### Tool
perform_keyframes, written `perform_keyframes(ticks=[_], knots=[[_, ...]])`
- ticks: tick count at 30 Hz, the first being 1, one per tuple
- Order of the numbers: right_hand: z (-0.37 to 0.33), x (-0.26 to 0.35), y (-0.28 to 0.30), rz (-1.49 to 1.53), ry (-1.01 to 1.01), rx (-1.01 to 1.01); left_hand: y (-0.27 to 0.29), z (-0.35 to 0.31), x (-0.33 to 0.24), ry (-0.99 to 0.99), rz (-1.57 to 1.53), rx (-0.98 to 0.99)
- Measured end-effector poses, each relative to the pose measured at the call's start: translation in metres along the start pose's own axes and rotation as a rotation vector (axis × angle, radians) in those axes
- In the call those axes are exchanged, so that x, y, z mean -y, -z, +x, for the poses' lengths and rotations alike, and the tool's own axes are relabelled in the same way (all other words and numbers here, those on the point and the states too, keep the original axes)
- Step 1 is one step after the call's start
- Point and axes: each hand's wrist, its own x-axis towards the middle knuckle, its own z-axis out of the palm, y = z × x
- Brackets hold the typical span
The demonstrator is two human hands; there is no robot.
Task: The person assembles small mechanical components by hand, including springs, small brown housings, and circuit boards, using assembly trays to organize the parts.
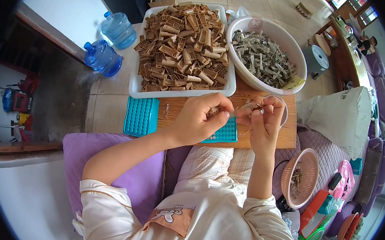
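My left hand [201, 118] is closed in a pinch above the wooden table, its fingers curled around a small tan piece [212, 111] that is mostly hidden. Close beside it, my right hand [266, 123] pinches a small, shiny, metal-looking piece [260, 109]; its exact kind is too small to tell. The fingertips of both hands nearly meet, with some blur between them. Under the hands lies a teal tray with rows of round cells [226, 133], partly covered by my left hand. A matching teal block with round bumps [140, 116] sits to the left.
On the table [286, 126], a white tub [134, 87] holds heaped tan half-tube pieces [184, 48]. A pale basin [301, 60] of greyish clear-and-metal pieces [261, 58] stands right of it. Two blue water jugs [118, 30] stand left; a pink basket [311, 173] sits at right.
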Motion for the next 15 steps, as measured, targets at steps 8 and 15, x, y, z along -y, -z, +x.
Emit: perform_keyframes(ticks=[8, 15], knots=[[-0.006, -0.008, 0.011, -0.106, 0.107, 0.038, -0.001, -0.001, 0.001, -0.047, 0.044, 0.039], [-0.017, -0.007, 0.000, -0.650, 0.232, -0.028, -0.005, -0.002, -0.007, 0.003, 0.096, 0.018]])
